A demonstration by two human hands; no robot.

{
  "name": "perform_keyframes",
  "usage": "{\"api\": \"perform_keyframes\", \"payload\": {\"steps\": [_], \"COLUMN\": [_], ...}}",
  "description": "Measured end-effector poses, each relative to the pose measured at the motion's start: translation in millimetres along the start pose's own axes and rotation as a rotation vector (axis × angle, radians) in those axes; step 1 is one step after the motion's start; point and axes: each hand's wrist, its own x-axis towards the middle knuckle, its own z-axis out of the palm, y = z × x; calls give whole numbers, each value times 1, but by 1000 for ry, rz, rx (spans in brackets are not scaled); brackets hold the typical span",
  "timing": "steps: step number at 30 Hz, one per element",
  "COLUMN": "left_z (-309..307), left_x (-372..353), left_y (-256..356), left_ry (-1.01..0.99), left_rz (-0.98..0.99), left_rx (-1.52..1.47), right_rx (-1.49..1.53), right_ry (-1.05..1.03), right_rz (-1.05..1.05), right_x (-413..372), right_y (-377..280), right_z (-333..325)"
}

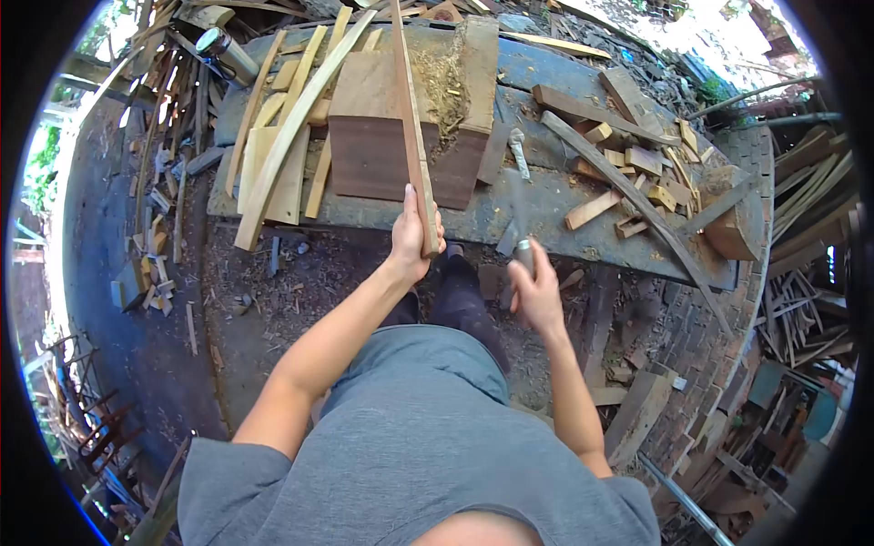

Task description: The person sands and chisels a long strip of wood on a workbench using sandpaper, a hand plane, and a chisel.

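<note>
Closed around the lower end of a long brown wooden strip (411, 127) is my left hand (414, 238). The strip points away from me, crossing over a large wooden block (373, 155) on the workbench. My right hand (537, 289), to the right of it, grips the handle of a tool (523, 247). A thin, blade-like part extends forward from that handle, too smeared by motion to tell its exact kind. The tool is apart from the strip. Beyond it lies a small pale object with a narrow shaft (520, 153).
The dark workbench (555, 205) carries several pale wooden strips (300, 127) at left and wood offcuts (642, 162) at right. One long dark strip (628, 187) overhangs the front edge. A metal flask (228, 55) stands back left. Scraps litter the ground.
</note>
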Motion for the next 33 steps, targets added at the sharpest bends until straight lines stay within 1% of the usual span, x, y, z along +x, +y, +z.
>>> {"api": "perform_keyframes", "payload": {"steps": [1, 3, 4, 5, 6, 7, 8, 9, 11, 12, 15, 17, 19, 20, 21, 23, 24, 25, 27, 29, 31, 33], "left_z": [2, -6, -4, -3, 6, 1, -6, -8, -12, -13, -13, -15, -2, -10, -11, -15, -18, -25, -34, -33, -35, -38], "left_x": [2, 8, 8, 6, -3, 0, 9, 12, 15, 14, 14, 15, -3, 4, 4, 7, 3, 6, 13, 16, 17, 19], "left_y": [-2, -7, -6, -6, 0, -4, -7, -6, -6, -5, -8, -11, -9, -17, -18, -15, -11, -14, -21, -24, -20, -18], "left_ry": [86, 47, 50, 56, 121, 118, 102, 86, 104, 70, 20, 1, 127, 69, 71, 127, 136, 148, 6, -6, -69, -46], "left_rz": [-1, 8, 8, 8, 23, 21, 39, 61, 63, 49, 29, 2, 59, 78, 86, 62, 10, 14, 61, 65, 22, 21], "left_rx": [53, 50, 27, 4, 23, 21, -8, -38, -47, -48, -61, -140, -31, -47, -57, -80, -39, -54, -55, -58, -142, -106], "right_rx": [-84, -194, -232, -256, -316, -375, -425, -428, -479, -484, -440, -445, -455, -434, -443, -493, -491, -501, -507, -518, -536, -501], "right_ry": [-43, -14, -76, -95, -89, -85, -113, -114, -134, -127, -134, -135, -134, -109, -115, -131, -136, -153, -211, -221, -251, -240], "right_rz": [2, -245, -197, -216, -277, -340, -297, -306, -270, -322, -307, -302, -183, -233, -240, -272, -309, -311, -198, -164, -148, -161], "right_x": [-24, -60, -75, -87, -96, -104, -112, -119, -129, -133, -136, -121, -97, -84, -85, -93, -103, -114, -129, -128, -123, -122], "right_y": [-17, -20, -29, -31, -29, -27, -34, -37, -41, -39, -44, -53, -65, -61, -60, -57, -51, -49, -54, -58, -60, -54], "right_z": [7, 23, 27, 32, 37, 41, 43, 45, 49, 52, 59, 63, 70, 76, 78, 81, 77, 72, 63, 59, 59, 60]}}
